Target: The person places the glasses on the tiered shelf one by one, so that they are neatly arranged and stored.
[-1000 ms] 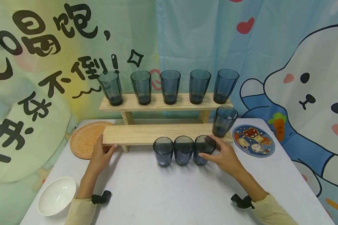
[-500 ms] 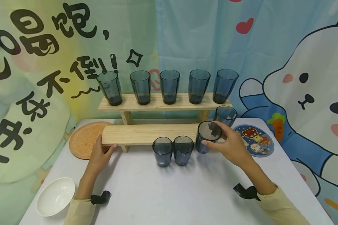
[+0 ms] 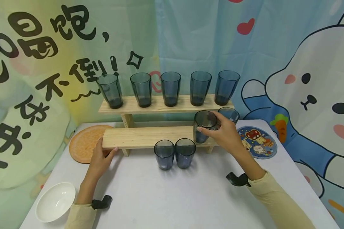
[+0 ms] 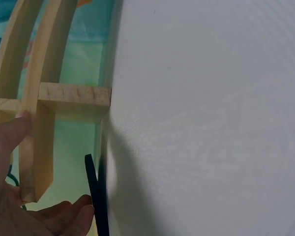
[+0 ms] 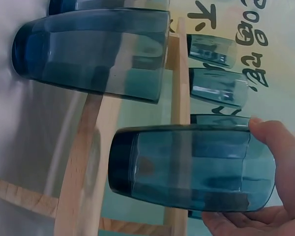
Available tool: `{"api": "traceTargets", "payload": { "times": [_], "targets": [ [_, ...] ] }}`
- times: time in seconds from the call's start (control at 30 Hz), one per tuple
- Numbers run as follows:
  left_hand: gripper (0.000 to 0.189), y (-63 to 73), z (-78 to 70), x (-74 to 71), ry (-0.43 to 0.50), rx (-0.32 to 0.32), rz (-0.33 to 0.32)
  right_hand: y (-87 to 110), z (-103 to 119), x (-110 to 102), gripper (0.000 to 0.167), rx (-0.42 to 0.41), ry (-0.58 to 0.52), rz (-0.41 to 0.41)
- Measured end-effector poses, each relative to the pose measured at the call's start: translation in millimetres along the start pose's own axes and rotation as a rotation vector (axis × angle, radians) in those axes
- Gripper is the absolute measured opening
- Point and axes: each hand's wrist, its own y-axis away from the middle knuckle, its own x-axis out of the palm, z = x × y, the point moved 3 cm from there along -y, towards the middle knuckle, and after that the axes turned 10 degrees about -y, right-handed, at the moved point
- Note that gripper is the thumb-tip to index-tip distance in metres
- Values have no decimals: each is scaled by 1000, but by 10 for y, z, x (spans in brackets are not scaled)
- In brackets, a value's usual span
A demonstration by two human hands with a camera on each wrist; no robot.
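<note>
My right hand [image 3: 226,133] grips a smoky blue drinking glass [image 3: 201,136] near its rim, thumb on one side and fingers on the other. In the head view this glass overlaps the right part of the lower tier [image 3: 146,136] of a two-step wooden shelf; the right wrist view shows its base [image 5: 120,162] close over the board. Another glass [image 3: 230,113], partly hidden by the hand, stands at that tier's right end. Two more glasses [image 3: 164,156] stand side by side on the table in front. My left hand [image 3: 101,160] holds the lower tier's left end, thumb on its front edge.
Several matching glasses [image 3: 170,89] line the upper tier [image 3: 157,109]. An orange round mat [image 3: 86,146] lies at the left, a blue cartoon mat [image 3: 259,143] at the right. A white bowl [image 3: 55,202] sits front left on the white table [image 3: 166,200]. A printed curtain hangs behind.
My right hand has lifted the rightmost glass of the front row from the table and carried it up and back to the lower tier. The left hand stays at the shelf's end.
</note>
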Motion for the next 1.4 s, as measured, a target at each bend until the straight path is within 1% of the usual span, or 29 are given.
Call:
{"api": "traceTargets", "payload": {
  "times": [0.1,0.37,0.57,0.73,1.1,1.27,1.4],
  "targets": [
    [73,4,6,1,-1,0,0,-57,-7,44,88,9,22,-18],
    [74,0,23,-15,-1,-8,1,-153,-6,140,93,39,3,-38],
    [75,-13,33,-12,15,-6,5,-210,-8,198,91,23,60,-67],
    [76,-17,33,-5,18,-3,6,-236,-53,231,94,46,84,-70],
    [76,-16,28,4,22,18,-12,-240,-85,240,99,101,58,-45],
    [73,-17,10,6,29,28,-21,-241,-84,253,108,131,78,-15],
    [72,-9,-1,7,30,22,-16,-202,-54,254,113,125,94,0]
  ]
}}
